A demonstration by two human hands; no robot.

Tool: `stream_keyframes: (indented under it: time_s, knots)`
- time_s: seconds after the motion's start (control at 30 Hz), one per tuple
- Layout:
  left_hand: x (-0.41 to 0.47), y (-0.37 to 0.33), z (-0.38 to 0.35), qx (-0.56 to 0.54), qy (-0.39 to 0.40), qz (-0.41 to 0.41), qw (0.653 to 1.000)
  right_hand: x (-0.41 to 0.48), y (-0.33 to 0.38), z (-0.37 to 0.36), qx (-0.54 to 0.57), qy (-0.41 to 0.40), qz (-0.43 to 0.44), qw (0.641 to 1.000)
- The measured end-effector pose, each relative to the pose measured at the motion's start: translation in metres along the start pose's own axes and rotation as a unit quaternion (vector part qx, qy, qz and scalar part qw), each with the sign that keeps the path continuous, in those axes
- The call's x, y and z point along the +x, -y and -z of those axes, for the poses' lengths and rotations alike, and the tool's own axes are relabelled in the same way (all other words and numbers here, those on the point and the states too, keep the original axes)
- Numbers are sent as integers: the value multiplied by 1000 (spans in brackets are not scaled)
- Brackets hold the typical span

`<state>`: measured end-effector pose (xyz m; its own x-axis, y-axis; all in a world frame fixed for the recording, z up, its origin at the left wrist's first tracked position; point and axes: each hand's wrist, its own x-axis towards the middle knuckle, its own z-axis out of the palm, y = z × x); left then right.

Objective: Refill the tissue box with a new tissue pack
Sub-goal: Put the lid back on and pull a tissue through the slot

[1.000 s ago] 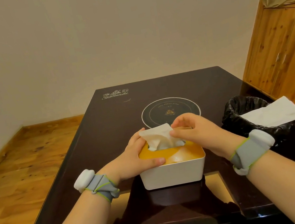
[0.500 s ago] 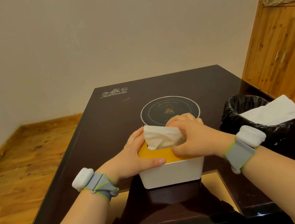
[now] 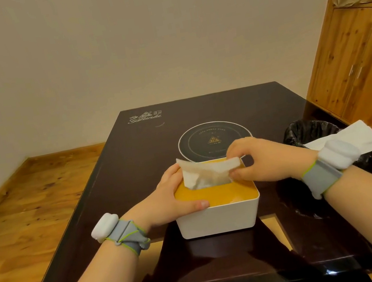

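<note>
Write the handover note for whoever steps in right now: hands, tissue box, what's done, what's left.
Left hand: braces the left side of the tissue box, thumb on the yellow lid.
Right hand: pinches the top tissue, drawn up out of the lid's slot.
Box: white, lid on, at the near middle of the dark table.
Beside the table, right: black-lined bin with a white wrapper across its rim.
Done: lid is on, first tissue is through.
Left: tidy the tissue, let go.
</note>
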<state>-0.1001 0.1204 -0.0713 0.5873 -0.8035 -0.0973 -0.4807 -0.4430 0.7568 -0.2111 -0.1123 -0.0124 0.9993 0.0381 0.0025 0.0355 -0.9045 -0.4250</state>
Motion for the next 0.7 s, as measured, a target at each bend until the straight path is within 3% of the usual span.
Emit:
stream_keyframes:
  time_s: [0.07, 0.17, 0.27, 0.57, 0.7]
  knots:
    - [0, -1, 0, -10, 1, 2, 1000, 1, 0, 1, 90, -30, -7, 995]
    - [0, -4, -1, -30, -3, 16, 999, 2, -3, 1, 105, -92, -7, 990]
    - [-2, -5, -2, -30, -11, 8, 999, -2, -10, -6, 116, -94, -21, 989]
    - [-21, 22, -12, -193, -8, 14, 981, -30, -37, -51, 295, 62, -160, 940]
    - [-25, 34, -22, -233, -19, 7, 972, -32, -39, -62, 367, 62, -173, 912]
